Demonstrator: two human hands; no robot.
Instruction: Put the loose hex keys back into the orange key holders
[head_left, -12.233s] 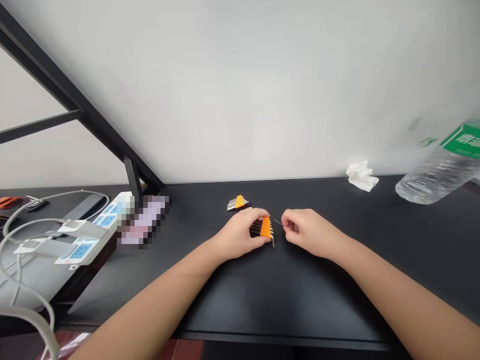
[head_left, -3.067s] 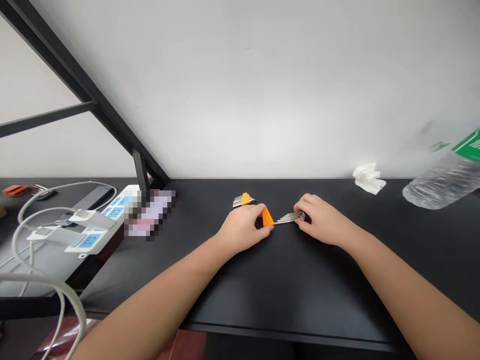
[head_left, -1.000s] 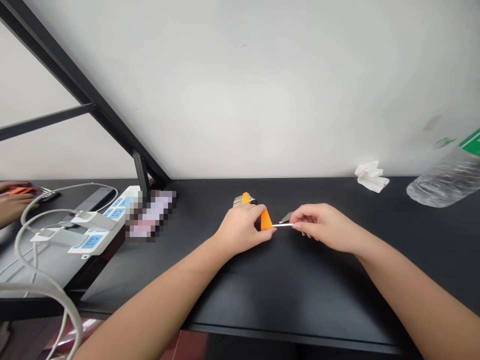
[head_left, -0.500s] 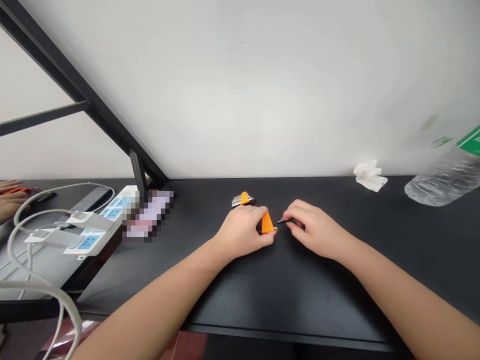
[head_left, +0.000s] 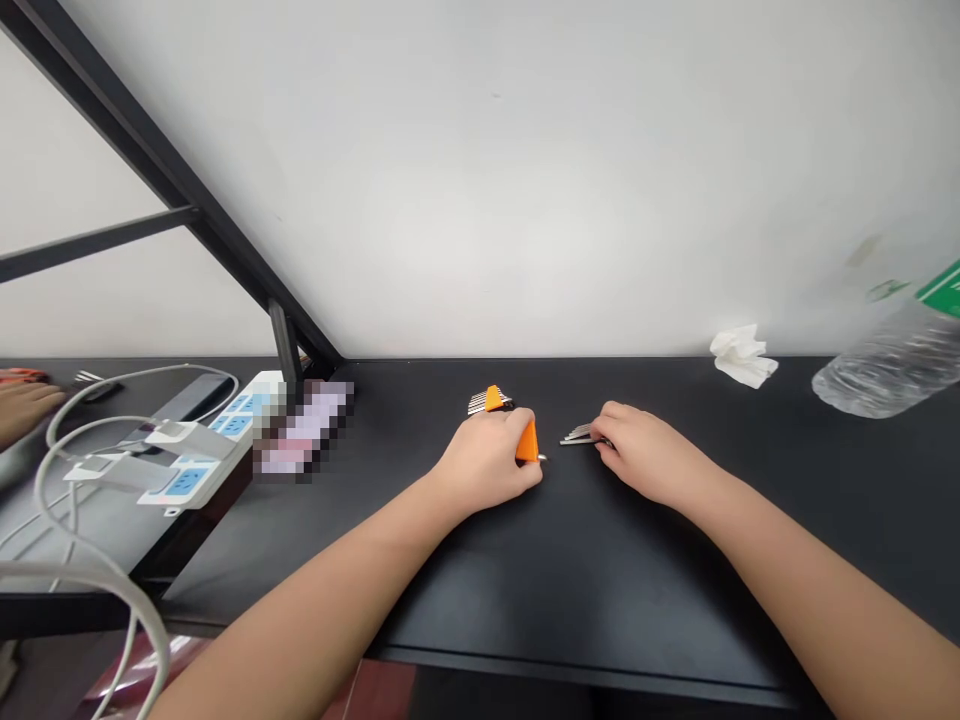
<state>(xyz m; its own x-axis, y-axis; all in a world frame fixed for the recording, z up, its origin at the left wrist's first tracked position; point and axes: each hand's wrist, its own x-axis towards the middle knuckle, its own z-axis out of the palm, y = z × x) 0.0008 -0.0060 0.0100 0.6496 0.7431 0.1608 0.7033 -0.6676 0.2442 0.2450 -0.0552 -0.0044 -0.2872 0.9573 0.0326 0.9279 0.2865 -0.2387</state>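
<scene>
My left hand is closed around an orange hex-key holder on the black table. A short metal tip pokes out of the holder toward the right. My right hand rests a little to the right, its fingers closed on a small bunch of loose silver hex keys lying on the table. A second orange holder with several silver keys in it lies just behind my left hand, untouched.
A white power strip with plugs and grey cables sits at the left beside a black slanted frame. A crumpled tissue and a lying plastic bottle are at the back right. Another person's hand shows at the far left.
My right hand pushed a key toward the holder, then drew back to the right onto the loose bunch of keys. My left hand has stayed on the orange holder.
</scene>
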